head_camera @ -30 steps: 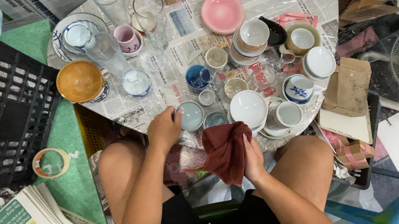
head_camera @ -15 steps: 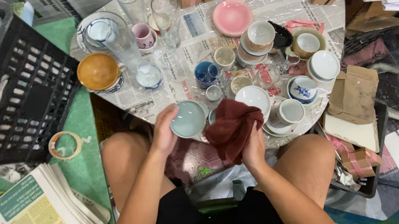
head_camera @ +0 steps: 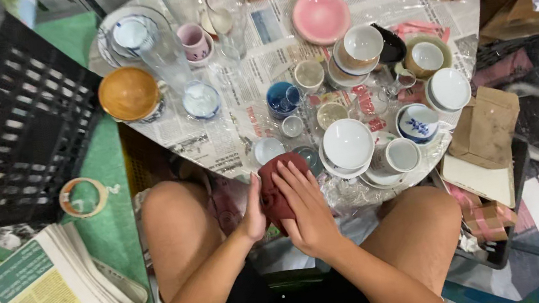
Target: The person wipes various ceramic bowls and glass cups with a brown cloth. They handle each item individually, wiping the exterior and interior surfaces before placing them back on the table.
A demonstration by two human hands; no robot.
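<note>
So right in front of me both hands are wrapped around a dark red cloth (head_camera: 279, 186), held just above my lap between my knees. My left hand (head_camera: 252, 210) cups the cloth from the side, my right hand (head_camera: 305, 204) lies flat over it with the fingers pressing down. Whatever's inside the cloth is covered, can't tell what it is. Just past the cloth, at the near edge of the newspaper-covered table (head_camera: 212, 145), there's a white bowl (head_camera: 348, 144) stacked on saucers, a small white cup (head_camera: 402, 154) beside it and a little pale cup (head_camera: 268, 149). Further out: blue cup (head_camera: 283, 98), an orange bowl (head_camera: 128, 94) off left, pink plate (head_camera: 320, 16) at the far side. Black plastic crate (head_camera: 7, 132) sits on the green floor to the left, with a tape roll (head_camera: 83, 197) and a stack of newspapers (head_camera: 52, 302) near it
</note>
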